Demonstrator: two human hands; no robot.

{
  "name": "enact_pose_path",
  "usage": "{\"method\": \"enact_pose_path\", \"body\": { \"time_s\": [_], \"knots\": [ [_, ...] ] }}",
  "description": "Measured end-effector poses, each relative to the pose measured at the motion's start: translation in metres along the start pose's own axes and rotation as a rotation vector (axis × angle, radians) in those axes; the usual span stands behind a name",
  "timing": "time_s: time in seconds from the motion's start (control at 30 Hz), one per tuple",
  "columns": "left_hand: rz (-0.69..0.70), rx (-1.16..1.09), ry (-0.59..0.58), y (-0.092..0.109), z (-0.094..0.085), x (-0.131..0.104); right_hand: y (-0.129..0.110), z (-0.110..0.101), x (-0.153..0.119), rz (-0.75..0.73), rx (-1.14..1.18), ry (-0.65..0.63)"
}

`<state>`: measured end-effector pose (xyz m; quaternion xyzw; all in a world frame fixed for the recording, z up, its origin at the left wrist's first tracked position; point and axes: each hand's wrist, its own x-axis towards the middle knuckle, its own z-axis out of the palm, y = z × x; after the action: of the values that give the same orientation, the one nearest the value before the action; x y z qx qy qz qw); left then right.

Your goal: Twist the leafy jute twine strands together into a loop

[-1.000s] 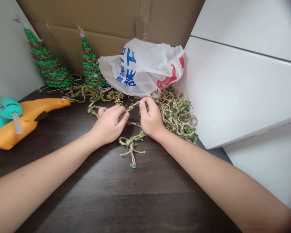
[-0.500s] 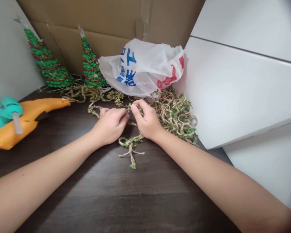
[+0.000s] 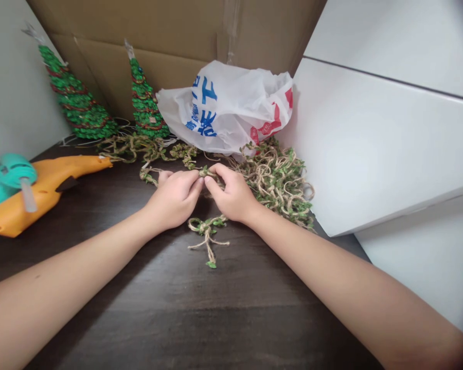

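Your left hand [image 3: 175, 198] has its thumb and fingers pinched on the leafy twine [image 3: 206, 172], and your right hand [image 3: 233, 192] grips the same piece between thumb and forefinger. Your fingertips nearly meet at a green-leaved knot, held just above the dark tabletop [image 3: 158, 308].

Taking that knot as the clock's centre, you have a twine bow [image 3: 207, 227] at six o'clock, its loose ends spread on the wood. At three o'clock, beside your right wrist, lies a tangled heap [image 3: 280, 185] of the same twine. Loose strands [image 3: 139, 146] run at ten o'clock, in front of two green trees: the right tree [image 3: 148, 100] near eleven, the left tree [image 3: 77, 105] farther off at ten.

An orange and teal tool [image 3: 50, 177] lies at nine. Between twelve and one, a white plastic bag [image 3: 235, 103] sits before the cardboard [image 3: 170, 31]. A white panel [image 3: 381, 139] stands between two and three.
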<state>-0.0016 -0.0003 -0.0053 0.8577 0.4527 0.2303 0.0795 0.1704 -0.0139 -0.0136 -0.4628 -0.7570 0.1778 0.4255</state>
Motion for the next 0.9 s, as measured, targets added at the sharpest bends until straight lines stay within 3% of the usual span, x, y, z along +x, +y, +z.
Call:
{"method": "enact_pose_path", "body": {
  "time_s": [0.53, 0.9],
  "knots": [
    [-0.033, -0.044, 0.042, 0.0011, -0.0010, -0.0002, 0.0001, 0.0003, 0.0008, -0.009, -0.023, -0.049],
    [0.040, -0.027, 0.007, 0.0024, -0.0015, 0.0001, 0.0056, 0.0014, 0.0024, -0.014, 0.054, 0.169]
  ]
}}
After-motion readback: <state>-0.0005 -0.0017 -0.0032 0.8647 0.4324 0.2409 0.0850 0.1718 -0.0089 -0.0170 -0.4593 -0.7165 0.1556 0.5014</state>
